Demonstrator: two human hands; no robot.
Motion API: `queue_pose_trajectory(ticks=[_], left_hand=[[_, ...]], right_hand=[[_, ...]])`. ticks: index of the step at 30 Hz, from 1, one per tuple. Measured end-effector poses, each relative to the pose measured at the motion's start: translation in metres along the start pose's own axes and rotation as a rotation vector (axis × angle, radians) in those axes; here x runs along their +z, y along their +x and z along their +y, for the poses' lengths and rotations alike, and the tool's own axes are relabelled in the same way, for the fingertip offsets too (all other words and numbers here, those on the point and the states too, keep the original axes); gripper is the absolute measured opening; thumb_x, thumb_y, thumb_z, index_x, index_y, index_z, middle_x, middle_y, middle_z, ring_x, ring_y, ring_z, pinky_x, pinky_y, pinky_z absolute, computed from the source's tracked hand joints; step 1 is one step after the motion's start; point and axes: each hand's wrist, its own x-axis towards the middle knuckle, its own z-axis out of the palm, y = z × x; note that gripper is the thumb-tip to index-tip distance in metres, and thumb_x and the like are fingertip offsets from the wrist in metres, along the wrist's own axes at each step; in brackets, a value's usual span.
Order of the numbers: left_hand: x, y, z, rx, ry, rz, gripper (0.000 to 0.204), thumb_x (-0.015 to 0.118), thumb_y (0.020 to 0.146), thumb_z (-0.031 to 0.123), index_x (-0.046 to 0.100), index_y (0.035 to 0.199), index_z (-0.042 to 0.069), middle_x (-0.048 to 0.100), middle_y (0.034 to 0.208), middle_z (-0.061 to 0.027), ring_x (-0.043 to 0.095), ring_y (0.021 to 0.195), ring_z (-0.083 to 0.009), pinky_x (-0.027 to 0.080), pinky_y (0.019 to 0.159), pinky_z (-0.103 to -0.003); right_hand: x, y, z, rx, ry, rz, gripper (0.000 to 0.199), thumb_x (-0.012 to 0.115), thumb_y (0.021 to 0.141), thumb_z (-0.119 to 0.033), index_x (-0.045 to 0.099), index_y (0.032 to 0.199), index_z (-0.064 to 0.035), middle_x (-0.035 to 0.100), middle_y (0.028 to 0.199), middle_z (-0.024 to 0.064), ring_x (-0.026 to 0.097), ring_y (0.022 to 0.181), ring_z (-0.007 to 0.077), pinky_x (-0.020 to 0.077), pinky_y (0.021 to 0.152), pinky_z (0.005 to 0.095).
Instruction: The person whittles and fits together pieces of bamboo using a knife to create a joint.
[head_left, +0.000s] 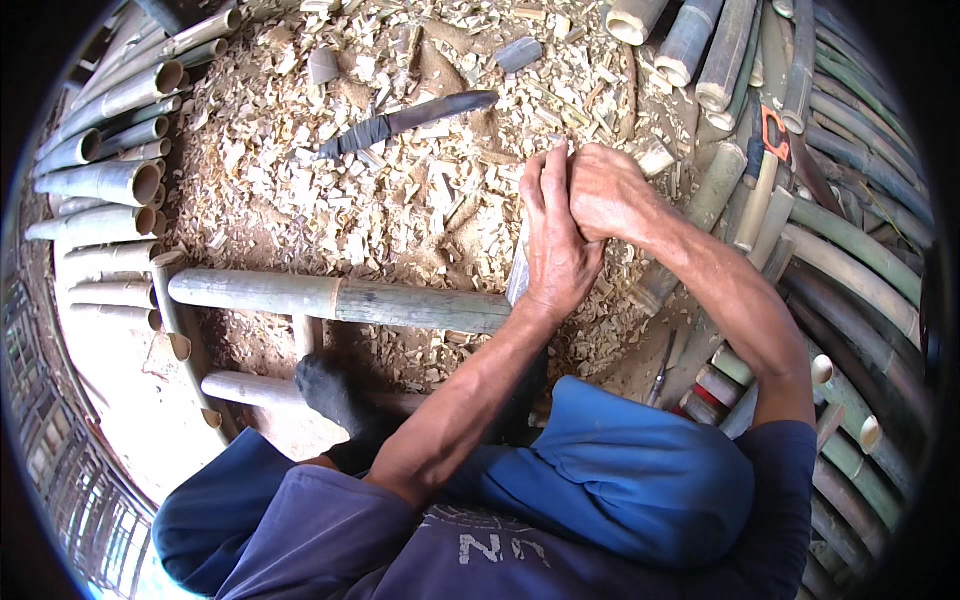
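Note:
My left hand (558, 245) and my right hand (605, 195) are pressed together over the wood chips, right of the middle. A pale grey piece of bamboo (518, 268) shows along the outer edge of my left hand, whose fingers are bent and close together around it. My right hand is closed in a fist against the left; whatever it grips is hidden. A long dark knife (440, 112) with a wrapped handle lies on the chips beyond my left hand, untouched. A bamboo rail (420, 305) runs below and left of my hands.
Bamboo poles are stacked at left (110, 185) and right (860, 270). A saw with an orange handle (774, 135) lies among the right-hand poles. Short bamboo offcuts (518, 54) rest on the chip-strewn ground (300, 190). My bent knee (640, 470) is close below my hands.

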Motion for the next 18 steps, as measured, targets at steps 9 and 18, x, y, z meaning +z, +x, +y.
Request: queue_pose_trajectory(ticks=[9, 18], left_hand=[[0.03, -0.048, 0.035, -0.121, 0.164, -0.428, 0.121, 0.077, 0.067, -0.006, 0.008, 0.163, 0.018, 0.02, 0.15, -0.0377, 0.042, 0.126, -0.0571, 0.039, 0.109, -0.056], [0.001, -0.029, 0.031, -0.158, 0.214, -1.066, 0.119, 0.083, 0.058, 0.003, 0.024, 0.16, 0.017, 0.043, 0.145, -0.0324, 0.057, 0.125, -0.0461, 0.049, 0.108, -0.045]], right_hand=[[0.05, -0.091, -0.015, 0.093, 0.455, -0.001, 0.026, 0.073, 0.076, -0.016, 0.067, 0.098, -0.0033, 0.07, 0.089, 0.0166, 0.069, 0.083, 0.0348, 0.0567, 0.076, 0.0468], [0.119, -0.104, -0.098, 0.813, 1.425, 0.0, 0.049, 0.075, 0.085, -0.022, 0.057, 0.128, -0.0079, 0.06, 0.128, 0.0163, 0.059, 0.12, 0.0297, 0.0502, 0.101, 0.0405]])
